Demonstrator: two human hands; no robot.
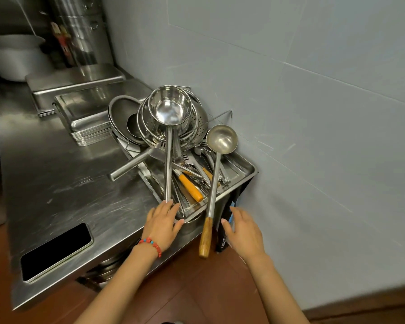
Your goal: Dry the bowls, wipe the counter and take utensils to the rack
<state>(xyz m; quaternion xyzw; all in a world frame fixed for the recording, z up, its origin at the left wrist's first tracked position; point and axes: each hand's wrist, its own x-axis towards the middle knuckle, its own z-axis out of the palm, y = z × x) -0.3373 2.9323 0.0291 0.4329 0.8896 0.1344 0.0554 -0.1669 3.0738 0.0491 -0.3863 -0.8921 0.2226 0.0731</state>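
A steel rack tray point(242, 170) sits on the counter's right end against the wall, piled with utensils. A big steel scoop point(170, 112) rests on stacked colanders point(200, 120), its long handle reaching down to my left hand point(163, 223). My left hand lies open at the tray's near corner, fingertips touching the handle's end. A ladle point(221, 139) with a wooden grip point(205, 238) leans over the tray's front edge and hangs past the counter. My right hand point(243, 232) is open just right of that grip, holding nothing. An orange-handled tool point(191, 188) lies in the tray.
Stacked steel trays point(89, 122) and a lidded pan point(75, 81) stand further back on the steel counter point(56, 183). A dark rectangular opening point(56, 251) sits near the counter's front edge. A large pot point(80, 31) and a white basin point(14, 54) are at the back. Grey wall on the right.
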